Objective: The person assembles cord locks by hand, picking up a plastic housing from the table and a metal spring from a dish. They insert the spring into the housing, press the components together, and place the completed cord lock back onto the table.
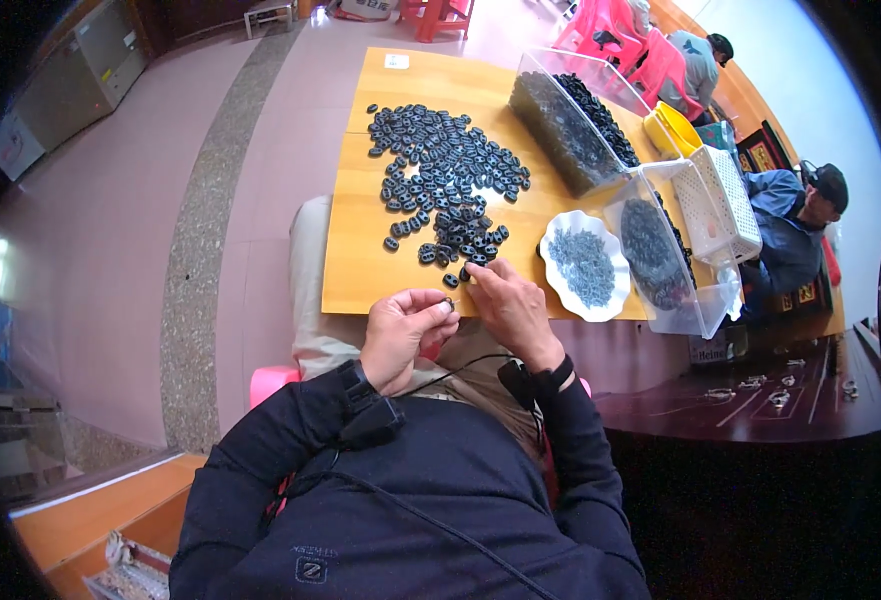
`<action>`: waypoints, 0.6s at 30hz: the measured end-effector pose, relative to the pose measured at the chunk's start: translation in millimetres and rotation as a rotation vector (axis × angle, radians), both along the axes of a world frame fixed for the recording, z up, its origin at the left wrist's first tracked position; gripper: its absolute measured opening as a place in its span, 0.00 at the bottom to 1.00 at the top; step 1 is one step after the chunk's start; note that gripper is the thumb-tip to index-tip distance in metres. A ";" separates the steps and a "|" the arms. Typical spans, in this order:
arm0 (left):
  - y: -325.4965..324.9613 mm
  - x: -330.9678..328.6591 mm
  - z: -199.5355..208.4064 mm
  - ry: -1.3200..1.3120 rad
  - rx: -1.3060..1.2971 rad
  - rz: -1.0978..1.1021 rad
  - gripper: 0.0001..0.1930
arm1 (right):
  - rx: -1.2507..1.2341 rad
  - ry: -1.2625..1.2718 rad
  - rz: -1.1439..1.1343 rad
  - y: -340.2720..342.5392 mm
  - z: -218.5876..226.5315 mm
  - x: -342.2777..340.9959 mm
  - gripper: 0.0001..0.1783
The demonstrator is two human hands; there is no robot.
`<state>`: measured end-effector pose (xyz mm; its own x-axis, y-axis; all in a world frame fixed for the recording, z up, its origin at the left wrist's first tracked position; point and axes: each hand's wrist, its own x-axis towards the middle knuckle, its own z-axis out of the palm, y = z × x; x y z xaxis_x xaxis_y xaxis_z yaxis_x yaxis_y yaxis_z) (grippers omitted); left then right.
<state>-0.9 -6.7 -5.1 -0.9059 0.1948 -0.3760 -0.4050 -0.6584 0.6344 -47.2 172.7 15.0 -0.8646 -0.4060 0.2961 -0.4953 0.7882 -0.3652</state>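
Close to the table's near edge, my left hand [405,338] is closed in a pinch on a small dark piece [450,303]. Something thin and light shows at that piece, too small to make out. Just right of it, my right hand [510,310] has its fingertips on a black two-holed oval piece [466,271] at the near end of the pile. A loose black oval piece [450,281] lies between the hands. Beyond them spreads a large pile of black two-holed oval pieces [440,150].
A white scalloped dish [550,270] of small grey-clear bits stands on the wooden table [360,250], right of my hands. Clear bins [560,130] of black pieces, a white perforated basket [728,205] and a yellow bowl [672,128] stand farther right. A person [795,225] sits beyond.
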 end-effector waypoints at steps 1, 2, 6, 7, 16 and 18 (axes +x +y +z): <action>-0.6 -0.5 -0.1 0.000 0.000 0.001 0.09 | 0.032 -0.006 0.002 -1.3 0.4 -1.1 0.12; -0.4 -0.7 0.2 -0.002 0.009 0.010 0.09 | 0.064 -0.013 0.003 -1.5 0.7 -1.2 0.11; -1.2 -0.9 2.2 -0.011 0.005 0.018 0.09 | 0.043 0.054 0.043 2.8 0.5 4.1 0.10; -1.3 -1.1 2.1 -0.011 0.006 0.018 0.09 | 0.028 0.077 0.065 4.6 -0.6 6.8 0.10; -1.0 -1.3 0.3 -0.013 0.022 0.026 0.08 | 0.060 0.224 0.184 16.5 -7.1 21.9 0.08; -0.3 -1.5 2.1 -0.021 0.035 0.042 0.07 | 0.067 0.225 0.190 19.2 -12.5 22.2 0.08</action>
<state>-2.4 -7.0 -3.0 -0.9055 0.1697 -0.3889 -0.3893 -0.6967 0.6025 -24.9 191.9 2.6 -0.6867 -0.5795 0.4389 -0.6990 0.6921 -0.1798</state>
